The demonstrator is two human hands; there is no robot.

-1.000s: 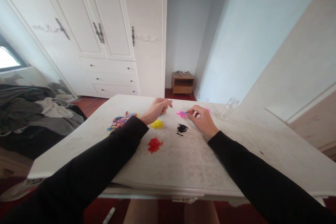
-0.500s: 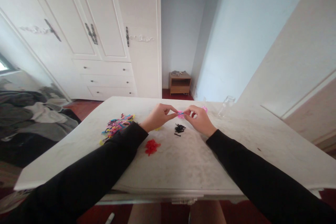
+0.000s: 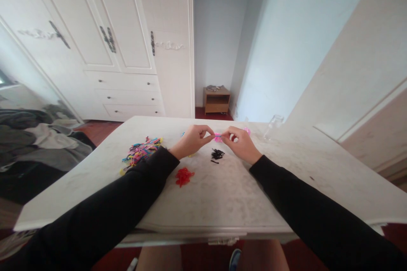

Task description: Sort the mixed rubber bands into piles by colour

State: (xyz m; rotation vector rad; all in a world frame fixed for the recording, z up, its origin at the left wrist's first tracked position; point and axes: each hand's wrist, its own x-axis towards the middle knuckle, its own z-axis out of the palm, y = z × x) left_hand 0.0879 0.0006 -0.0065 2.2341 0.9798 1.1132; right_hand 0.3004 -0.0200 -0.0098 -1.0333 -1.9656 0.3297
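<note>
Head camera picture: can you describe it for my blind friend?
Left hand and right hand hold a small blue strip between them above a white table. Nearby lie a red pile, a black pile and a multicoloured pile.

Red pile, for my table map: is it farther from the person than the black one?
No: the red pile lies nearer than the black pile.

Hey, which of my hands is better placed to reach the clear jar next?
Probably your right hand: the clear jar is off to its right, while your left hand is farther away. Both seem to pinch a thin blue strip, so the right would need freeing.
</note>
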